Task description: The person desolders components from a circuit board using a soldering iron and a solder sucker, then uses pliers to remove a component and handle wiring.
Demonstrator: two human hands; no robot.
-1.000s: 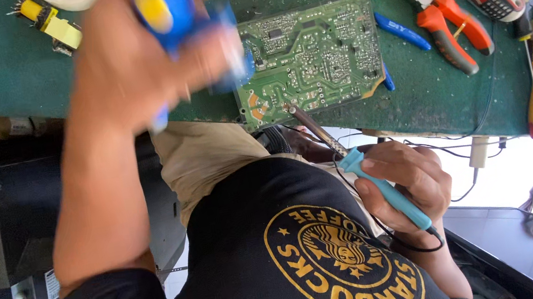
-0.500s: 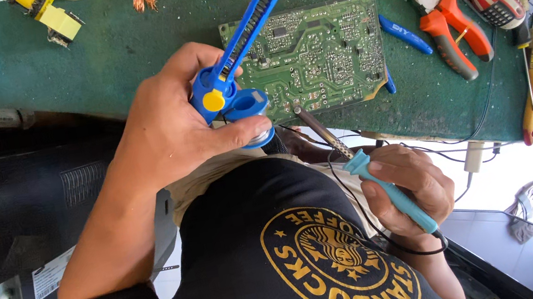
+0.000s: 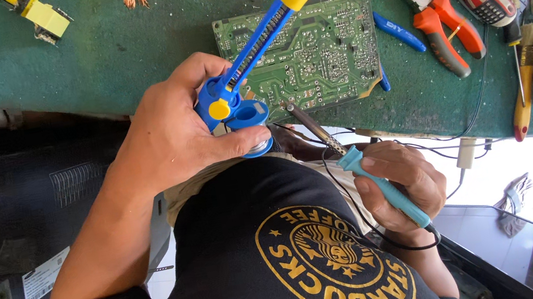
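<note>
Since half a second ago, little has shifted: left hand (image 3: pixel 169 134) stays clamped on the blue-and-yellow desoldering pump (image 3: pixel 261 34) over the green circuit board (image 3: pixel 315 53); right hand (image 3: pixel 396 181) grips the soldering iron (image 3: pixel 356 163). Best brace both wrists on the bench (image 3: pixel 82 58).

The person wears a black short-sleeved cotton T-shirt (image 3: pixel 252 276) with a round gold printed emblem (image 3: pixel 336 272) on the chest. Both forearms are bare, and both hands are ungloved.
</note>
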